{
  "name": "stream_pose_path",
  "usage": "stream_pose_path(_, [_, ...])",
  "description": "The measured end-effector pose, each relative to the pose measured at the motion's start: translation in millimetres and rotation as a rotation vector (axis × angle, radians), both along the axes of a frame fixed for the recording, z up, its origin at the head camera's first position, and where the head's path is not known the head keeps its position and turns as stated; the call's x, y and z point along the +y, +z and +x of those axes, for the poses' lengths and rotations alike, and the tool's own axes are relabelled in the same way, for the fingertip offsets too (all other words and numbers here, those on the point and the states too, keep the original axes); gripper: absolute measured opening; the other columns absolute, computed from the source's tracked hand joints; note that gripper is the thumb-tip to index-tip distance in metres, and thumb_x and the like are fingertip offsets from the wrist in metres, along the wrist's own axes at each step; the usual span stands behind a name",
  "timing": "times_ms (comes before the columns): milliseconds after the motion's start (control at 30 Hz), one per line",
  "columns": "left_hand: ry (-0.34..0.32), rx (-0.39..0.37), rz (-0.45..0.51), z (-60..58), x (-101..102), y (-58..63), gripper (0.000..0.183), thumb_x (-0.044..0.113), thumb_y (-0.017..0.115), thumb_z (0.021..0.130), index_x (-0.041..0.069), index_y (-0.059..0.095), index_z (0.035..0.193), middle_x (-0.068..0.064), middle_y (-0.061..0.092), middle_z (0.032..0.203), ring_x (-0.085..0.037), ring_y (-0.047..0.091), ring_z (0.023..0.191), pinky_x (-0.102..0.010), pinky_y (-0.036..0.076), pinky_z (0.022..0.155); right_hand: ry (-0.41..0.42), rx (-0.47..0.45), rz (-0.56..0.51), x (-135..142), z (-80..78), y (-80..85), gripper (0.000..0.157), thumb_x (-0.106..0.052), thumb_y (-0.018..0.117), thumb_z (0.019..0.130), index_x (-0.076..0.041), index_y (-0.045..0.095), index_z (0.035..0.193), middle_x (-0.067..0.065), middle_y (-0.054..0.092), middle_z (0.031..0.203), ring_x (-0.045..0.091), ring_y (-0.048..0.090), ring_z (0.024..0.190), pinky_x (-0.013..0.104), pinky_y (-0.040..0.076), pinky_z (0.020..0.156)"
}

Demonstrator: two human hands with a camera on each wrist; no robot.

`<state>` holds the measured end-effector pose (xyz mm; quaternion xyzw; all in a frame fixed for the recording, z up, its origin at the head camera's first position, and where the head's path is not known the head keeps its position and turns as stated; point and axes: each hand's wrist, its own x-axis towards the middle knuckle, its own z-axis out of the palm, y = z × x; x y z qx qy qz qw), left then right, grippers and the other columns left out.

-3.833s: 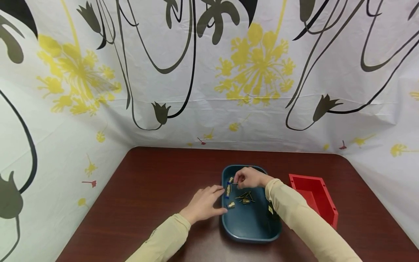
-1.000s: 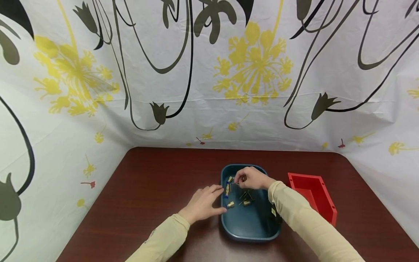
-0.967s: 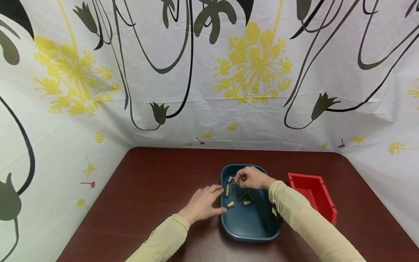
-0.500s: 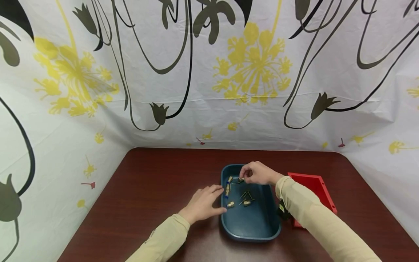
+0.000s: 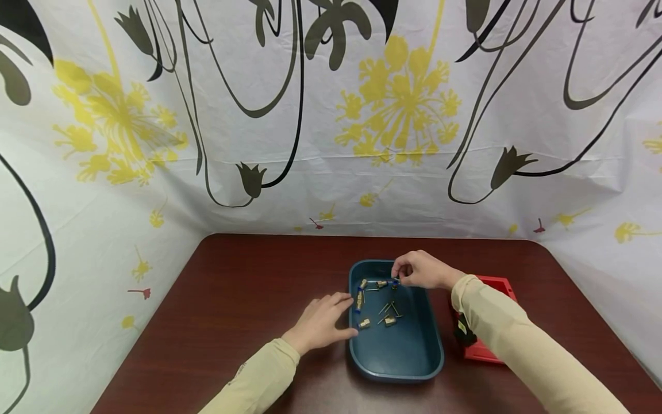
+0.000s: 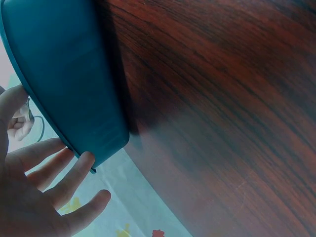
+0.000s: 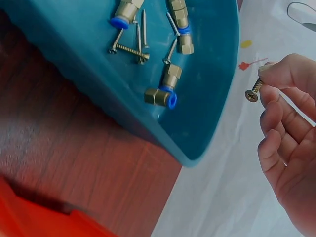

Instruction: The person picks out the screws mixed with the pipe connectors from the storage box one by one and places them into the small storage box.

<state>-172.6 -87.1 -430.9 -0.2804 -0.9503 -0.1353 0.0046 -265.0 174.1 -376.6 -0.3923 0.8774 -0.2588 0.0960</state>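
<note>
My right hand [image 5: 424, 269] is over the far right corner of a blue plastic tray [image 5: 398, 359], pinching a brass-coloured screw [image 7: 254, 91] between thumb and forefinger, head pointing down. Inside the tray lie several loose screws [image 7: 138, 42] and several brass fittings with blue collars, one elbowed-looking pair [image 7: 164, 94] near the corner in the right wrist view. My left hand [image 5: 322, 322] is at the tray's left side with fingers spread. In the left wrist view its fingertips [image 6: 85, 159] touch the tray's rim.
A red plastic bin [image 5: 491, 352] stands to the right of the tray, partly hidden by my right sleeve [image 5: 517, 328]. Both rest on a dark red-brown wooden table [image 5: 248, 293]. A patterned white cloth [image 5: 310, 201] hangs behind and at the left.
My right hand has moved right and slightly away, from the fittings at the tray's left to its far right corner. The fittings there now show. The left hand stays at the rim.
</note>
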Motion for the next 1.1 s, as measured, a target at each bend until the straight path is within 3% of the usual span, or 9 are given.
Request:
stream_pose_path(733, [-0.007, -0.008, -0.003, -0.4, 0, 1.9, 0.065, 0.050, 0.060, 0.077, 0.011, 0.048, 0.128, -0.003, 0.045, 0.127, -0.018, 0.045, 0.111, -0.040, 0.037, 0.087, -0.070, 0.080, -0.001, 42, 2.7, 18.7, 0.017, 0.001, 0.058, 0.075, -0.014, 0.063, 0.081, -0.009, 0.053, 0.065, 0.008, 0.048, 0.058, 0.025, 0.043, 0.055])
stream_pose_path(1100, [-0.010, 0.004, -0.001, -0.4, 0, 2.3, 0.065, 0.050, 0.060, 0.077, 0.010, 0.048, 0.128, -0.004, 0.045, 0.126, -0.019, 0.045, 0.110, -0.040, 0.037, 0.086, -0.147, 0.051, 0.023, 65, 6.7, 26.2, 0.018, -0.001, 0.060, 0.077, -0.017, 0.062, 0.084, -0.006, 0.054, 0.066, 0.012, 0.050, 0.055, 0.026, 0.044, 0.053])
